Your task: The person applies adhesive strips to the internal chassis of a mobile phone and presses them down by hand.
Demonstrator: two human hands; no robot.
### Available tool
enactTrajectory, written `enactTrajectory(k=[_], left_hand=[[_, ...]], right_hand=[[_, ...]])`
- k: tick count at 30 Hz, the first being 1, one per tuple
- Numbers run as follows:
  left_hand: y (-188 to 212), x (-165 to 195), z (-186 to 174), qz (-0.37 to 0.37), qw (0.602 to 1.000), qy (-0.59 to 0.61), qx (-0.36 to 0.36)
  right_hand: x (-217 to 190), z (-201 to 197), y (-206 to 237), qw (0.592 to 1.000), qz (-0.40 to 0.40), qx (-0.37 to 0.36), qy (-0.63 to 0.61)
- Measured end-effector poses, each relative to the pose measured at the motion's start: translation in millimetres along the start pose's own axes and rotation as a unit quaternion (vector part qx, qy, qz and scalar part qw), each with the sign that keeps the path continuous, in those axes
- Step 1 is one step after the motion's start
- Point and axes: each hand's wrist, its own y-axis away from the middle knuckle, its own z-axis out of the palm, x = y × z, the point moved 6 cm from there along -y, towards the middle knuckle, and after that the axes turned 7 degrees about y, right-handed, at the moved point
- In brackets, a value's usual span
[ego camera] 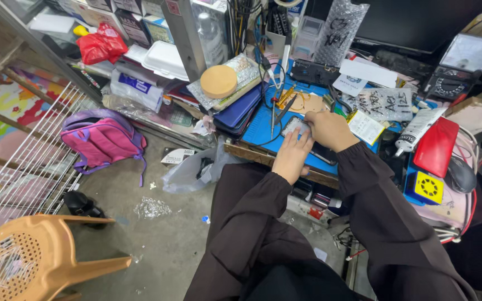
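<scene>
Both hands meet over one small phone [295, 126] that lies flat on the blue mat [263, 125] near the front edge of the bench [252, 154]. The left hand [292, 155] lies long and flat with its fingers pressing on the phone's near end, while the right hand [330, 129] curls over the far side, its fingers bent down on the device; whether it grips anything small I cannot tell. To my eye the work is best done by keeping the left hand's pressure even, so the phone does not slide on the mat, and letting the right hand move in short strokes. Just beyond, one pair of tweezers [273, 114] stands across the mat. Further out sit one round wooden disc [218, 81], one red case [437, 146], one yellow box [429, 187], one pink backpack [102, 137] and one orange stool [34, 261] on the floor.
</scene>
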Motion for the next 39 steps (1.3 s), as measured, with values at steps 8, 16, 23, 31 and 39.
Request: enactTrajectory(k=[8,16,23,31,39], left_hand=[[10.6,-6.2,15.0,0.04,0.998,0.02,0.048],[20.4,-21.5,52.3,0.025,0.997,0.051,0.054],[29.9,-24.4,73.3,-0.001,0.997,0.073,0.029],[32.6,-20.3,73.2,-0.013,0.995,0.098,0.027],[28.1,-17.5,73.9,-0.029,0.995,0.097,0.0]], right_hand=[[16.8,7.4,18.8,0.998,-0.024,0.027,-0.058],[34.5,48.2,18.1,0.996,-0.023,-0.062,0.056],[59.0,75.4,35.2,0.998,-0.048,-0.04,0.019],[64.6,84.3,45.5,0.996,-0.035,-0.057,0.065],[57.9,84.2,39.3,0.997,-0.063,-0.02,0.044]])
